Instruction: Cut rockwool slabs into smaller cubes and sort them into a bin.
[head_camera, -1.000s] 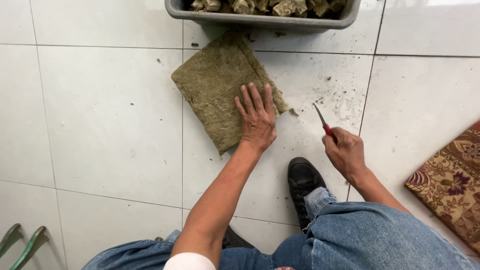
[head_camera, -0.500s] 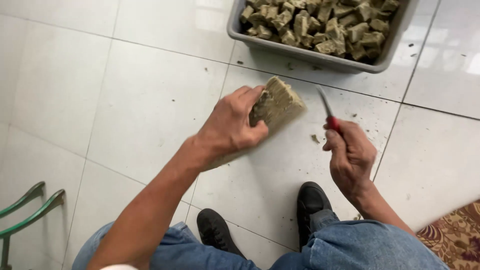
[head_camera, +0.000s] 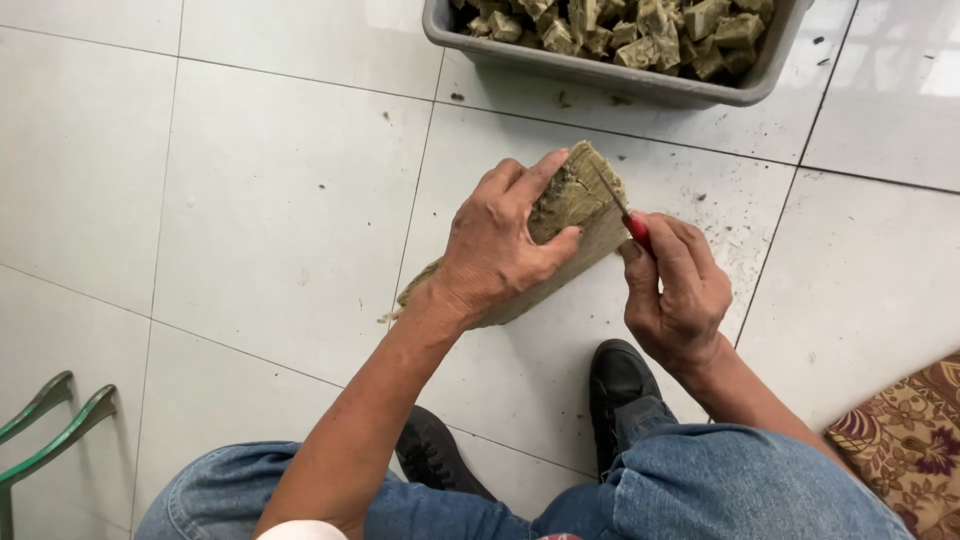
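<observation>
Hands (head_camera: 500, 245) on slab (head_camera: 575, 200), knife (head_camera: 622, 212)

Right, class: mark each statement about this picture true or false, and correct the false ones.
1. The left hand grips a greenish-brown fibrous slab lifted on its edge. True.
2. The right hand holds a pair of scissors. False: it holds a small red-handled knife, its blade against the slab's end.
3. The grey tub on the floor holds many small cut blocks of the same material. True.
4. The floor is bare wood. False: it is white tile, with crumbs scattered near the tub.
5. The person wears black shoes and blue jeans. True.
6. The patterned rug lies under the tub. False: it lies at the lower right, apart from the tub.
</observation>
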